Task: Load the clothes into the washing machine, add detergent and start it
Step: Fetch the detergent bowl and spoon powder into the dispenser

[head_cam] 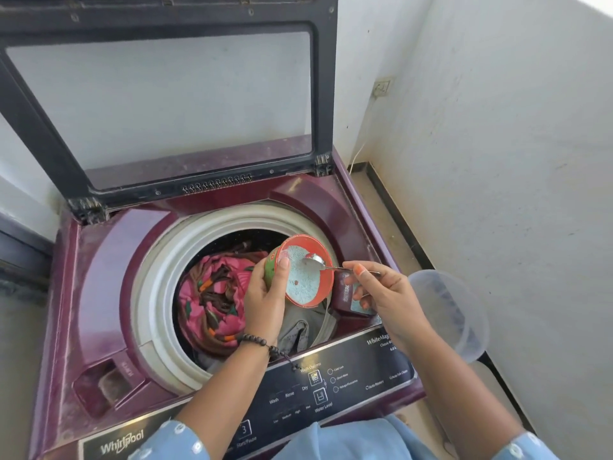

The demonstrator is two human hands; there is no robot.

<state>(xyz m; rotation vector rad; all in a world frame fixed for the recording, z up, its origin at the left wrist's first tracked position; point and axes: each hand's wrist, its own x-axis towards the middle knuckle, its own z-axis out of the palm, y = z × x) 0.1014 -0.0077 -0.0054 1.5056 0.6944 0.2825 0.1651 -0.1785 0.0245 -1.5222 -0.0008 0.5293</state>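
Observation:
A maroon top-loading washing machine (pixel 99 270) stands with its lid (pixel 159 104) raised. Pink patterned and grey clothes (pixel 212 293) fill the drum. My left hand (pixel 265 293) grips a red round container (pixel 326 277) of blue-white detergent powder (pixel 303 273), tilted over the drum. My right hand (pixel 378 290) pinches a metal spoon (pixel 320 261) whose bowl rests in the powder. Below my right hand the detergent drawer (pixel 348 293) is open, with some powder in it.
The control panel (pixel 315 390) runs along the machine's front edge. A clear plastic lid or tub (pixel 454 313) sits at the machine's right. White walls close in at the right and behind, with a socket (pixel 381 88) and cable on the back wall.

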